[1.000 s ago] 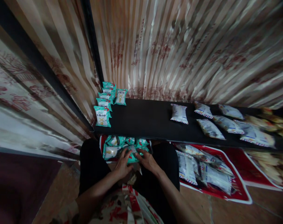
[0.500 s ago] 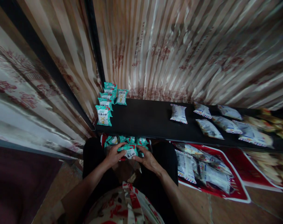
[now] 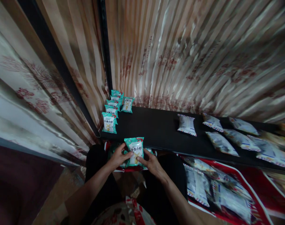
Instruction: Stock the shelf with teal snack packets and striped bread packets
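Observation:
Between my two hands a teal and white snack bag (image 3: pixel 134 150) is held nearly upright, its printed front towards me. My left hand (image 3: pixel 120 157) grips its left side, thumb across the front. On the opposite side my right hand (image 3: pixel 151 162) holds it with the thumb on the lower front. Below the bag is a red box (image 3: pixel 130 169) between my knees, with more teal bags in it, mostly hidden by my hands. A row of matching teal bags (image 3: pixel 109 122) stands at the left end of the black shelf, with one more bag (image 3: pixel 127 104) beside the row.
The black shelf (image 3: pixel 151 125) runs to the right, bearing several white and blue bags (image 3: pixel 222 143). Under it, a red box (image 3: pixel 259 203) holds similar bags. A dark post (image 3: pixel 105 47) rises at the shelf's left end, and a striped curtain (image 3: pixel 180 62) hangs behind.
Both hands have raised the teal bag from the box and tipped it upright. The view has shifted, so the shelf appears lower and further right.

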The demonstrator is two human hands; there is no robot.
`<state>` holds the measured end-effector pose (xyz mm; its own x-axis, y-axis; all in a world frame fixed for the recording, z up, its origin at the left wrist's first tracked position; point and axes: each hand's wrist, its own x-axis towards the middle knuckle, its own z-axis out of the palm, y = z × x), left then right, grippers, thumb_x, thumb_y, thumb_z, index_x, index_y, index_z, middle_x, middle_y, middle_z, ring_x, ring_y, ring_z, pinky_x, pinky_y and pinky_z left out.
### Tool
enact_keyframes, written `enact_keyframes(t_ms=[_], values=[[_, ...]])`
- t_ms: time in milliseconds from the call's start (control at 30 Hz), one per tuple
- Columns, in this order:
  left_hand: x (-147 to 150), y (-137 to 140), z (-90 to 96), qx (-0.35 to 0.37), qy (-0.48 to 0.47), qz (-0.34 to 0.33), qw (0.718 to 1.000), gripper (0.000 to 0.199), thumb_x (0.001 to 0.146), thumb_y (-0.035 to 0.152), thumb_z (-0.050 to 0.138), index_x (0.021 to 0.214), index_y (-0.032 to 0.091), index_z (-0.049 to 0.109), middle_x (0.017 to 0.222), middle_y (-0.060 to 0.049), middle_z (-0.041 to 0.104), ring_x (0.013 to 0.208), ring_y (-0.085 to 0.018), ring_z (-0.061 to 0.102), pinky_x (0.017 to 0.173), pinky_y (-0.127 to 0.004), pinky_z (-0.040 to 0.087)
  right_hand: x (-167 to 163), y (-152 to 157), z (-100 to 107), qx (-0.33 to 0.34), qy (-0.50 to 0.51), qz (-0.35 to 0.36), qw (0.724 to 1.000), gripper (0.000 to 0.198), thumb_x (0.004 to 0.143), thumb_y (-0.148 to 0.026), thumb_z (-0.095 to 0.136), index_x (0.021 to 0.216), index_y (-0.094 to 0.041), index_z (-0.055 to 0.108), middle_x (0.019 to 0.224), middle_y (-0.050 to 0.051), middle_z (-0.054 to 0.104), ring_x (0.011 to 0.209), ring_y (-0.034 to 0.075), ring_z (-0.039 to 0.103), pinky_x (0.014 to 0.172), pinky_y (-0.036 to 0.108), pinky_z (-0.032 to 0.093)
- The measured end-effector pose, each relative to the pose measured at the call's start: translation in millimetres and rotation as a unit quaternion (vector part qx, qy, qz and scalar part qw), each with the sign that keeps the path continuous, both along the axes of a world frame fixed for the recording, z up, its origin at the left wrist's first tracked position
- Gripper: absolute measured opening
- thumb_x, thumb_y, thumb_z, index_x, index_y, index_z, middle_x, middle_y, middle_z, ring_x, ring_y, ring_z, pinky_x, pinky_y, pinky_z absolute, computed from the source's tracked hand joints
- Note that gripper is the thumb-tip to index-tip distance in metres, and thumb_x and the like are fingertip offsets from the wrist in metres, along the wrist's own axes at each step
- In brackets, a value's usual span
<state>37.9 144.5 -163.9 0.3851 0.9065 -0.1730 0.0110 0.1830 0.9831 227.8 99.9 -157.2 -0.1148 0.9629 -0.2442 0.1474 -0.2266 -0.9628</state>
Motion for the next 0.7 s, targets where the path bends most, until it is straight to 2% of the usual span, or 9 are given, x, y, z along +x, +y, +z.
enact_keyframes(t_ms=[133, 300, 500, 600, 700], values=[[9.6, 15.1, -4.2, 0.022, 0.036, 0.039, 0.998, 0.051, 0.071, 0.043, 0.068, 0.112, 0.017, 0.056, 0.103, -0.008, 0.067, 0.096, -0.022, 0.061, 0.081, -0.031, 0.049, -1.0, 24.2, 8.1, 0.002, -0.003, -0.025, 1.0, 0.055, 0.065, -0.051, 0.072, 0.107, -0.017, 0.061, 0.101, 0.007, 0.07, 0.097, 0.027, 0.064, 0.086, 0.039, 0.051], [24.3, 55.1, -4.3, 0.072, 0.105, 0.13, 0.983, 0.033, 0.076, 0.03, 0.063, 0.106, 0.017, 0.058, 0.102, -0.007, 0.067, 0.091, -0.019, 0.062, 0.082, -0.03, 0.048, -4.9, 65.7, 11.5, 0.024, 0.005, -0.051, 0.998, 0.052, 0.064, -0.052, 0.07, 0.101, -0.016, 0.064, 0.095, 0.007, 0.071, 0.09, 0.026, 0.066, 0.079, 0.036, 0.052], [40.7, 106.6, 6.2, 0.08, 0.243, 0.19, 0.948, 0.037, 0.083, 0.031, 0.055, 0.116, 0.017, 0.054, 0.109, -0.01, 0.066, 0.099, -0.021, 0.062, 0.088, -0.032, 0.046, -11.7, 123.1, 4.4, 0.043, -0.003, -0.105, 0.994, 0.052, 0.063, -0.053, 0.069, 0.099, -0.015, 0.064, 0.089, 0.007, 0.072, 0.083, 0.025, 0.066, 0.074, 0.035, 0.053], [47.2, 125.2, 11.1, 0.075, 0.266, 0.203, 0.939, 0.04, 0.085, 0.029, 0.05, 0.123, 0.015, 0.05, 0.118, -0.013, 0.063, 0.107, -0.023, 0.059, 0.093, -0.034, 0.043, -14.1, 148.2, 2.2, 0.055, -0.038, -0.117, 0.991, 0.051, 0.065, -0.053, 0.066, 0.099, -0.015, 0.064, 0.089, 0.007, 0.072, 0.08, 0.025, 0.066, 0.073, 0.035, 0.052], [51.8, 139.8, 14.6, 0.076, 0.278, 0.212, 0.934, 0.04, 0.086, 0.027, 0.048, 0.125, 0.017, 0.049, 0.12, -0.012, 0.062, 0.111, -0.023, 0.057, 0.095, -0.034, 0.041, -15.7, 170.7, -1.9, 0.066, -0.066, -0.131, 0.987, 0.048, 0.067, -0.05, 0.064, 0.101, -0.016, 0.064, 0.09, 0.006, 0.072, 0.082, 0.024, 0.066, 0.074, 0.034, 0.052]])
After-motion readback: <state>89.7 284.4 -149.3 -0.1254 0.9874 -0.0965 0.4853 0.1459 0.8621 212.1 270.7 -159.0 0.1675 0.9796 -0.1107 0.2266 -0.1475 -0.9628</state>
